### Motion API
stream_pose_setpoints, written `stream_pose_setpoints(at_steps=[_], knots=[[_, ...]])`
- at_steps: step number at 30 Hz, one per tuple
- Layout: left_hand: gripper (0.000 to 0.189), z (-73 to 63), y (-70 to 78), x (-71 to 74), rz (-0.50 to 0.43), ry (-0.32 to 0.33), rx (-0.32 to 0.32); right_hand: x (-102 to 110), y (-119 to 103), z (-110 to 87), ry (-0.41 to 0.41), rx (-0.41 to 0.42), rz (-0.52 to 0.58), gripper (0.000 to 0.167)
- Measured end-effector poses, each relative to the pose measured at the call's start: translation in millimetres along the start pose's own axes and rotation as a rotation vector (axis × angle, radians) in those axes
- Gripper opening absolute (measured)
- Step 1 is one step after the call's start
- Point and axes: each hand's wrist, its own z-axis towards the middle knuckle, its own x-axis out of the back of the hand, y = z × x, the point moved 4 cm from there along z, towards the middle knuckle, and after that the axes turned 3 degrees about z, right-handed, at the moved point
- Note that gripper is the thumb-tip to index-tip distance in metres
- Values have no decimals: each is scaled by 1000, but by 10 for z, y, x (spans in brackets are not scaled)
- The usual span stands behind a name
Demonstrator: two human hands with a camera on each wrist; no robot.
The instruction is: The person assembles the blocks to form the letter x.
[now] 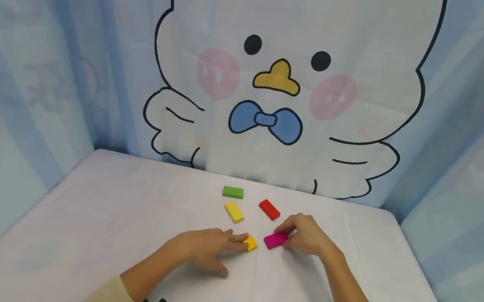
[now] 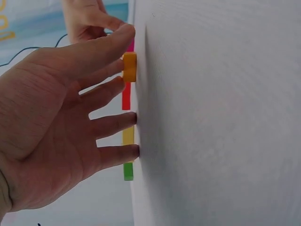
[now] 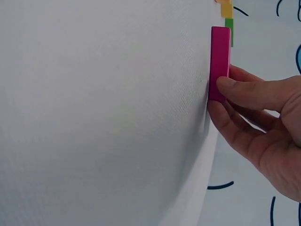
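Observation:
A magenta block (image 1: 275, 241) lies on the white table, and my right hand (image 1: 307, 235) pinches its right end. In the right wrist view the thumb (image 3: 244, 92) presses against the side of that block. My left hand (image 1: 208, 248) is spread low over the table, its straight fingertips on an orange-yellow block (image 1: 250, 244) and covering part of it. The left wrist view shows the left thumb raised above the fingers, near the same orange block (image 2: 130, 67). The two blocks lie close together with a small gap between them.
Farther back lie a yellow block (image 1: 234, 212), a red block (image 1: 269, 209) and a green block (image 1: 233, 192). Behind the table (image 1: 78, 231) hangs a curtain (image 1: 372, 46) with a cartoon bird; more curtains flank both sides.

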Motion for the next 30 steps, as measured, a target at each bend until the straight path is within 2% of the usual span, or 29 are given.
stream_pose_setpoints(at_steps=[9,19,30], knots=[[85,-28,24,23,10,-16,-29,28,9,13,-12,57,-15,30],[86,-25,15,7,13,-24,-15,46,-49,-40,2,61,-11,28],[86,-24,32,11,19,-28,-5,77,-203,-290,22,-18,24,27]])
